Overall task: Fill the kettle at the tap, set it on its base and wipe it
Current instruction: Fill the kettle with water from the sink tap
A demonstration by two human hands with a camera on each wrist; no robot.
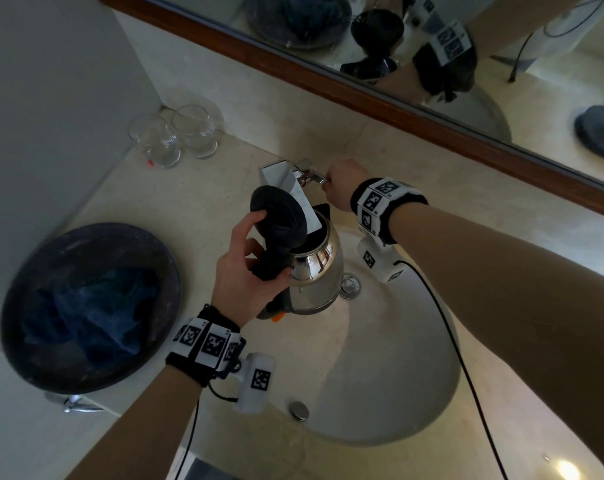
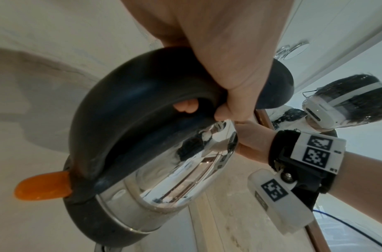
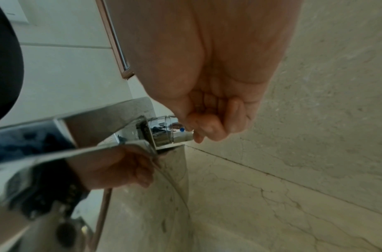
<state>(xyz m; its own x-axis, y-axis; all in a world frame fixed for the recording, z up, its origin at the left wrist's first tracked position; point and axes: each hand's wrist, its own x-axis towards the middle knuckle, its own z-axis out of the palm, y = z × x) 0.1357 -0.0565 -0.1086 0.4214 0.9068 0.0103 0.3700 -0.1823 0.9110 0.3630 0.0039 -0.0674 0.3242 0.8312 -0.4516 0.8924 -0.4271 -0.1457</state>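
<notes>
A shiny steel kettle (image 1: 316, 271) with a black handle and an orange switch (image 2: 42, 185) hangs over the sink basin (image 1: 380, 358). Its black lid (image 1: 279, 216) stands flipped open under the chrome tap spout (image 1: 286, 181). My left hand (image 1: 248, 268) grips the black handle (image 2: 125, 119), thumb resting on the lid. My right hand (image 1: 342, 188) curls its fingers round the tap lever (image 3: 173, 131) behind the spout. No water stream shows clearly. In the mirror at the far right lies a black round thing (image 1: 596, 133), possibly the kettle base.
Two empty glasses (image 1: 176, 136) stand at the back left of the beige stone counter. A dark round bowl (image 1: 86, 306) with a blue cloth (image 1: 96, 313) inside sits to the left of the sink. A wood-framed mirror (image 1: 362, 88) runs along the back.
</notes>
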